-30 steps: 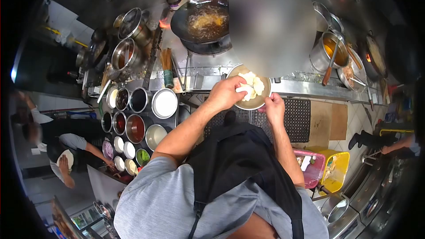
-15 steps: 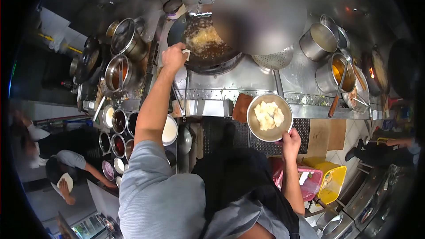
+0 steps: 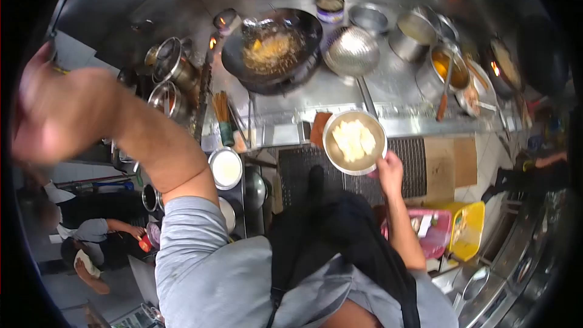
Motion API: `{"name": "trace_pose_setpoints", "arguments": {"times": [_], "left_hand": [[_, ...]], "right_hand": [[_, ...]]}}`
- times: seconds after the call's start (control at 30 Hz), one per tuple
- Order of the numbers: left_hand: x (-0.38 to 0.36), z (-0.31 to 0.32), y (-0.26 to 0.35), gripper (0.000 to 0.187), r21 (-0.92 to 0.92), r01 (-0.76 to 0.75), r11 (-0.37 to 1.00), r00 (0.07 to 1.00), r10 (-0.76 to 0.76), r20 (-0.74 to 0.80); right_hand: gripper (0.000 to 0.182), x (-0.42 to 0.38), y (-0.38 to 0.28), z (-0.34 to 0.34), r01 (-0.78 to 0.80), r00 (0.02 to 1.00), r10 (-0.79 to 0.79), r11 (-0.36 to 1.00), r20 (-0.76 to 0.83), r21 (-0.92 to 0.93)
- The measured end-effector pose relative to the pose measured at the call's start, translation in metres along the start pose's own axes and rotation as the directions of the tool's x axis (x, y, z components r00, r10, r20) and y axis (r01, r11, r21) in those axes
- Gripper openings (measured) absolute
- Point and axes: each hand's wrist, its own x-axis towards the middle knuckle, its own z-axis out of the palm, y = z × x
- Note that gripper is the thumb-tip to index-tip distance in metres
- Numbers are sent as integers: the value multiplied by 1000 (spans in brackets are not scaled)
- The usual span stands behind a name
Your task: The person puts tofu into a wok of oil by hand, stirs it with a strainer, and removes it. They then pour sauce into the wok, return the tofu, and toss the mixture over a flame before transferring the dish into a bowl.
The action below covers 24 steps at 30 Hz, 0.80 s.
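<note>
Hold the bowl (image 3: 364,167) level near the counter (image 3: 419,126), your right hand (image 3: 390,172) curled tight on its rim, so the pale lumps (image 3: 352,140) should stay in, while your left hand (image 3: 67,109) is too blurry to tell how open or full

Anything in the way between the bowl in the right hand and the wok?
Nothing visible blocks the direct line from the bowl to the wok; it crosses the steel counter. A reddish-brown item sits just left of the bowl. The perforated ladle lies right of that line, its handle running toward the bowl.
</note>
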Motion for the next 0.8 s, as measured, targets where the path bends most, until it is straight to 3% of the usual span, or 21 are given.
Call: {"name": "trace_pose_setpoints", "arguments": {"times": [0.03,0.1,0.13,0.17,0.2,0.23,0.27,0.3,0.33,0.37,0.4,0.5,0.57,0.63,0.7,0.77,0.8], "left_hand": [[12,-9,26,20,-157,85,984,996,-82,27],[14,-42,63,28,-571,364,736,930,-258,261],[2,-44,106,31,-497,472,728,869,-291,400],[-25,-43,142,32,-452,505,735,843,-306,443],[-43,-46,178,31,-292,588,754,710,-308,633],[-74,-55,207,29,-151,797,585,448,-405,797],[-114,-61,234,28,-110,899,424,281,-366,887],[-140,-67,262,26,34,975,217,53,-380,924],[-174,-79,285,25,58,979,197,20,-373,928],[-185,-91,306,25,149,989,18,-132,-355,926],[-191,-105,321,25,221,975,-26,-218,-309,926],[-178,-130,335,23,176,982,64,-163,-174,971],[-174,-139,334,22,178,981,80,-160,-194,968],[-183,-148,330,21,278,960,20,-258,-315,913],[-191,-155,328,19,305,952,-16,-289,-372,882],[-193,-159,328,19,346,938,-18,-328,-371,869],[-191,-159,329,19,344,939,-19,-326,-371,869]], "right_hand": [[14,-6,-8,0,-8,1000,9,999,16,-31],[13,-4,9,-3,5,999,-5,1000,38,-2],[13,-8,10,-4,-47,996,42,997,73,60],[14,-14,6,-6,-45,995,40,998,96,53],[14,-16,8,-8,-47,993,43,998,105,33],[15,-19,10,-10,-45,992,43,999,116,14],[15,-23,11,-13,-35,992,32,999,121,19],[15,-27,12,-17,-26,992,32,999,123,-46],[15,-32,14,-21,-14,991,29,993,130,-115],[15,-34,20,-26,3,989,15,993,147,-121],[15,-36,31,-33,9,988,7,994,152,-107],[14,-62,35,-48,8,987,9,995,160,-104],[12,-74,44,-61,50,998,-50,999,42,-2],[11,-90,40,-70,122,988,-98,971,-122,205],[11,-83,55,-86,146,977,-121,980,-178,137],[11,-82,55,-91,116,977,-124,992,-171,-55],[12,-80,53,-95,92,982,-95,995,-163,-26]]}}
